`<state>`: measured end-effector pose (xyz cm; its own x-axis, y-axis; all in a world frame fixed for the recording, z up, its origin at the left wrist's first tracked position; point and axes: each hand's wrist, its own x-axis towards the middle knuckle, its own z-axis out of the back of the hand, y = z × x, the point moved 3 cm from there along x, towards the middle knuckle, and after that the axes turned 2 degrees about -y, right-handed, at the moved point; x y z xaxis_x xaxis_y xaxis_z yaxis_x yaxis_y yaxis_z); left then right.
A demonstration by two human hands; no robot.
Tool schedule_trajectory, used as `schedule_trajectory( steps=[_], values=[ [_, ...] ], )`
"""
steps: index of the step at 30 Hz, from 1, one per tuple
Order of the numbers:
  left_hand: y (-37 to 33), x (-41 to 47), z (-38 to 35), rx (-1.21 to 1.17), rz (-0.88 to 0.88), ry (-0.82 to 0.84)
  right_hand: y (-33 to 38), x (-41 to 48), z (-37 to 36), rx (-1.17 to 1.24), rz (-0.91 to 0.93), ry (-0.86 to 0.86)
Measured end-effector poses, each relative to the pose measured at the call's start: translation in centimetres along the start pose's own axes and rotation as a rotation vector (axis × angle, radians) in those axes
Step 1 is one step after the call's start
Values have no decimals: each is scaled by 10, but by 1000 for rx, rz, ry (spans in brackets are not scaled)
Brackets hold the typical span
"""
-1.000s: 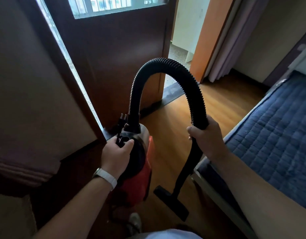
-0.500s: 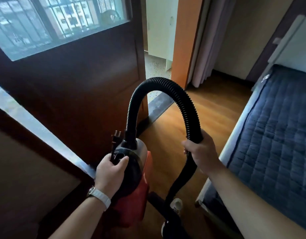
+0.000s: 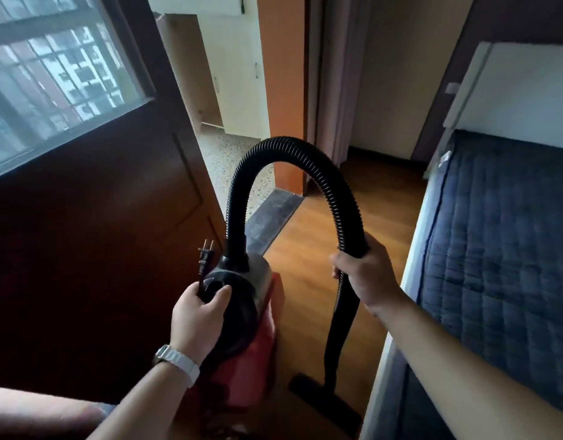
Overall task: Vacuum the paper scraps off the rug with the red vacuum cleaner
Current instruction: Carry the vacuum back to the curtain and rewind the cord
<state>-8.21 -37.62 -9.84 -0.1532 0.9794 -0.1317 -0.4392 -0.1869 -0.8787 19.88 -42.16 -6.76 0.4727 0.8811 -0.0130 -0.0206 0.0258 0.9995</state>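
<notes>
Lower centre of frame: left hand is curled tight round the top handle of the red vacuum cleaner, with the cord pinched under the same fingers. The plug sticks up prongs-first just above the knuckles, so the machine is not plugged in. A white watch is on that wrist. Right of centre, the right hand is closed fully round the black hose at the point where it drops into the wand. The hose arches up from the cleaner's top and over to that hand. The wand's long axis runs near vertical, straight down from the right hand to the floor nozzle at bottom centre. Cannot tell whether the nozzle touches the wooden floor or hangs just above it. The cleaner body sits just left of the wand, its base hidden. A dark door fills the left, a bed with a blue quilted top the right, and an open doorway is at upper centre. The rug and paper scraps are not in view, so which way they lie from the hands cannot be told. Judgement: this is the carrying stage, no vacuuming done. The right hand is the nearer one to steer the nozzle, while the left hand has to find a socket for the plug first.
</notes>
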Motion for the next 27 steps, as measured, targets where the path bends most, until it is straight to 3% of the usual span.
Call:
schedule_trajectory(
  steps=[17,23,27],
  values=[
    [-113,299,-191,22,-80,361,-9,291,12,-143,-88,-328],
    [-169,370,-250,109,-274,450,3,363,17,-72,-61,-453],
    [-199,404,-287,95,-309,501,6,399,34,-32,-49,-527]
  ],
)
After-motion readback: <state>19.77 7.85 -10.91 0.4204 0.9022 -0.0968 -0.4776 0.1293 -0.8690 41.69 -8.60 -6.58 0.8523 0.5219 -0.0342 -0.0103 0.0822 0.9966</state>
